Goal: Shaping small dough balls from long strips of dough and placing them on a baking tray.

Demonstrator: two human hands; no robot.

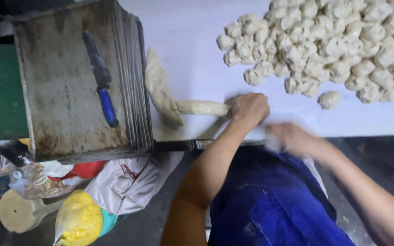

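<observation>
Clenched left hand [250,108] grips the end of a dough rope [201,108] lying on the white table [192,41]. Right hand [292,139] is blurred at the near edge, grip unclear. Looks like portioning; next piece needs a clean pinch-off beside the dough pieces [334,41].

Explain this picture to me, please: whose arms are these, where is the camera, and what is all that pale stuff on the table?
The camera sits on a person's head and looks straight down, so the two bare arms are that person's own. The left hand grips one end of a long rope of dough lying on the white table. The right hand is blurred at the table's edge; whether it holds anything cannot be told. The heap of dough pieces lies further up the table. On the left stands a stack of worn metal trays with a blue-handled knife on top. Bags lie below.
</observation>
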